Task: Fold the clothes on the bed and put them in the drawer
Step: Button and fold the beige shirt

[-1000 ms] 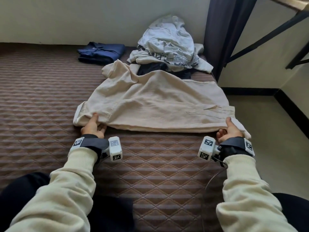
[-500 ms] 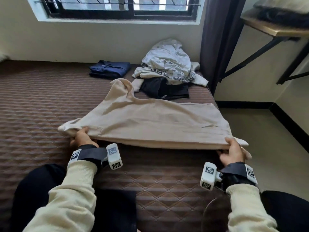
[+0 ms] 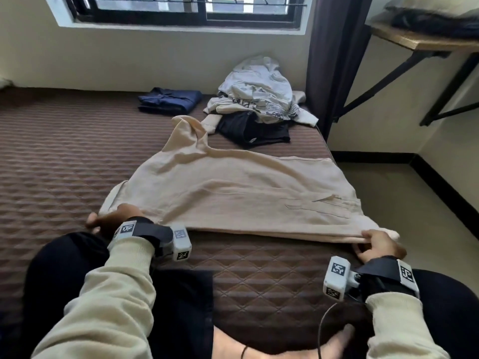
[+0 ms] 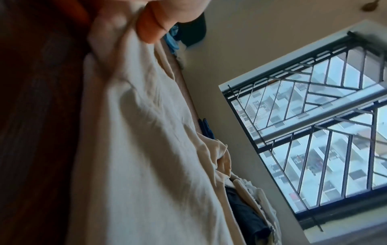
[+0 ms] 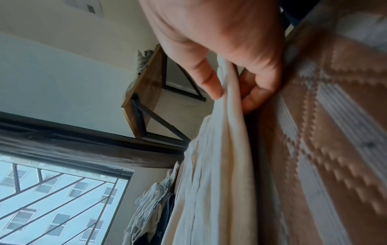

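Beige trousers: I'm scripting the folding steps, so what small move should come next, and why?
Probably carry the near edge away toward the far end, folding the beige trousers in half: the left hand and right hand each pinch a near corner, lifted off the bed.

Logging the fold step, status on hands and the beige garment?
Left hand and right hand each pinch the beige garment at its near edge. Unfolded pile beyond it. Nothing blocking.

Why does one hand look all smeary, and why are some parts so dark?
Head view: the left hand is smeared by motion blur, while the right hand is sharper. Left wrist view: the window is bright, so the bed beside the beige garment turns nearly black. Right wrist view: the mattress quilting is streaked with blur.
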The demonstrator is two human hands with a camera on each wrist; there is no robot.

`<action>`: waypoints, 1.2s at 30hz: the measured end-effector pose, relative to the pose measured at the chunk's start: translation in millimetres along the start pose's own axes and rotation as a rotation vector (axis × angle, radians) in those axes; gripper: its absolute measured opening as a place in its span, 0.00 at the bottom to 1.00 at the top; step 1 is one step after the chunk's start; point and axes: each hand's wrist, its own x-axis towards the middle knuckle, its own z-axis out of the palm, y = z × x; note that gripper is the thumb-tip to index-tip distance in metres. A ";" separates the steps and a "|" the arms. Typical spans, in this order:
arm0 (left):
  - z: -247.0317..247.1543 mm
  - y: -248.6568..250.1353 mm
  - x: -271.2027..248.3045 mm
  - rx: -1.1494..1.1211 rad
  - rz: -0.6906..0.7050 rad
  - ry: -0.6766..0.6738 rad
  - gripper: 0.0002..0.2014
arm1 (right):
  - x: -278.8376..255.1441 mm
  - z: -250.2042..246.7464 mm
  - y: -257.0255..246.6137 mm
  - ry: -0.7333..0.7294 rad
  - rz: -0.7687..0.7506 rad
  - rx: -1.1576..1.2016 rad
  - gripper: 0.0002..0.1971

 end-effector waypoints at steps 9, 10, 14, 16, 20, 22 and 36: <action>18.8 -1.4 -14.5 0.339 0.624 -0.028 0.17 | -64.0 16.3 29.6 -0.023 -0.484 -0.263 0.06; 22.4 -3.0 -11.8 0.431 0.630 -0.089 0.16 | -72.4 26.4 37.4 -0.112 -0.520 -0.312 0.07; 32.5 -2.6 -0.4 0.979 0.473 -0.552 0.18 | -112.3 67.6 69.7 -0.589 -0.480 -0.584 0.09; 37.4 -0.5 -0.8 1.199 0.476 -0.642 0.29 | -136.7 89.1 79.1 -0.714 -0.534 -0.720 0.06; 48.8 19.0 8.1 1.378 0.616 -0.658 0.27 | -163.6 135.4 86.7 -0.786 -0.675 -0.870 0.04; 52.1 29.0 18.6 1.379 0.672 -0.652 0.17 | -173.0 158.3 88.7 -0.833 -0.798 -0.945 0.03; 50.1 26.5 57.7 1.308 0.605 -1.143 0.34 | -162.1 265.1 118.0 -0.859 -0.958 -1.477 0.15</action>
